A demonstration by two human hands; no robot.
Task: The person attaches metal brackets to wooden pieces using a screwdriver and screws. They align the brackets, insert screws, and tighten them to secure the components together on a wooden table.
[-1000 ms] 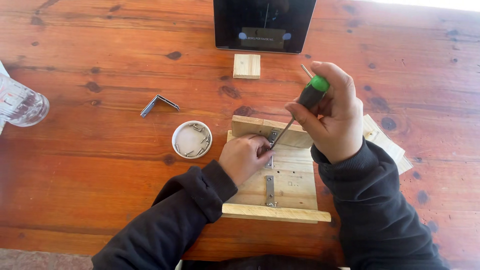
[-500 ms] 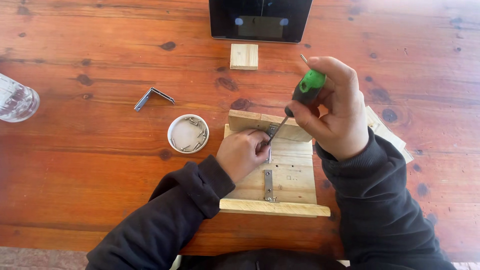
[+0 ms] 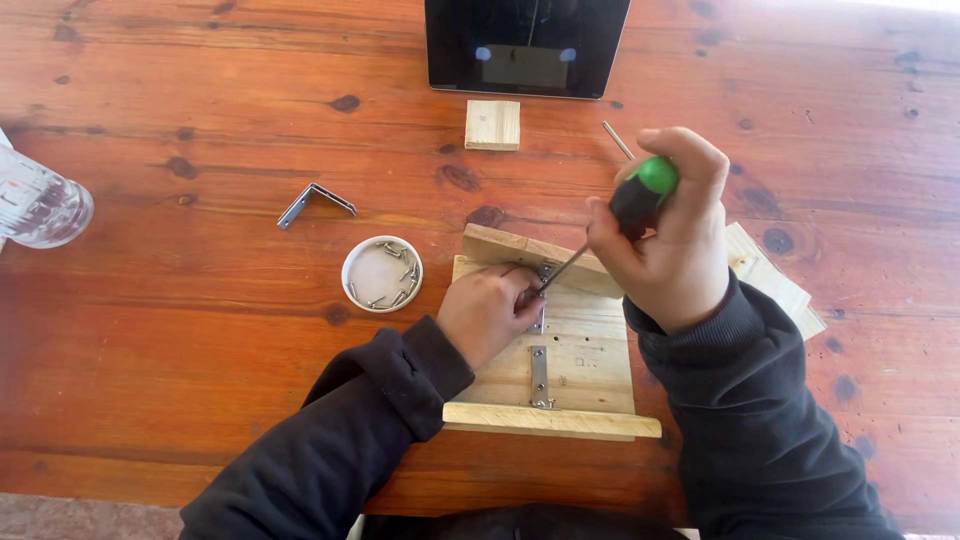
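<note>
A small wooden assembly [image 3: 575, 365] of pale boards is seen lying on a reddish wooden table [image 3: 200, 330], directly in front of the person. A green-and-black screwdriver [image 3: 630, 205] is gripped in the clenched right hand [image 3: 670, 240] above the assembly's far right corner, its shaft slanted down to a metal bracket [image 3: 543, 290] at the far crosspiece. The left hand [image 3: 488, 312] is curled closed on the assembly's near-left side, fingertips pinched at the screwdriver tip; whether a screw is held there cannot be told.

A second flat metal bracket [image 3: 539, 377] is seen already fixed at the assembly's near crosspiece, so that joint is judged done, while the far bracket is judged unfinished.

Just left of the assembly, a round white lid [image 3: 382, 274] holding several loose screws is set. Further left, a bent metal angle bracket [image 3: 315, 203] lies unused. Beyond the assembly, a small wooden block [image 3: 492, 125] and a dark tablet [image 3: 527, 45] are placed. More wood scraps [image 3: 775, 280] lie to its right.
</note>
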